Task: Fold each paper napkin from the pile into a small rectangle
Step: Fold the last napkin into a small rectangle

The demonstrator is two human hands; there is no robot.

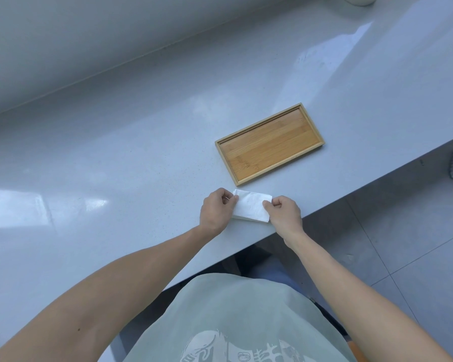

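Leaning over the near edge of the worktop [115,163], a person in a pale green top has both bare forearms stretched forward to 1 white paper napkin [250,206]. The left hand [216,211] has its fingers curled, with the thumb and fingertips closed on the napkin's left end; that grip is a pinch on the paper. The right hand [285,212] mirrors it, fingers curled and nipping the right end. The napkin lies flat on the worktop between the 2 hands, close to the front edge, already a compact rectangle with layered edges showing along its near side, so it looks folded at least once.

Just beyond it, not touching, sits a shallow wooden tray [309,126], set at an angle, with nothing in it. It may be meant for finished napkins, though that is a guess.

As for progress: no pile of napkins is in view, and no other folded pieces either, so I cannot tell how many are done or left. This 1 seems near its final shape, perhaps wanting a last crease pressed in or 1 more fold.

At the far top edge a pale round object [360,0] is cut off by the frame.
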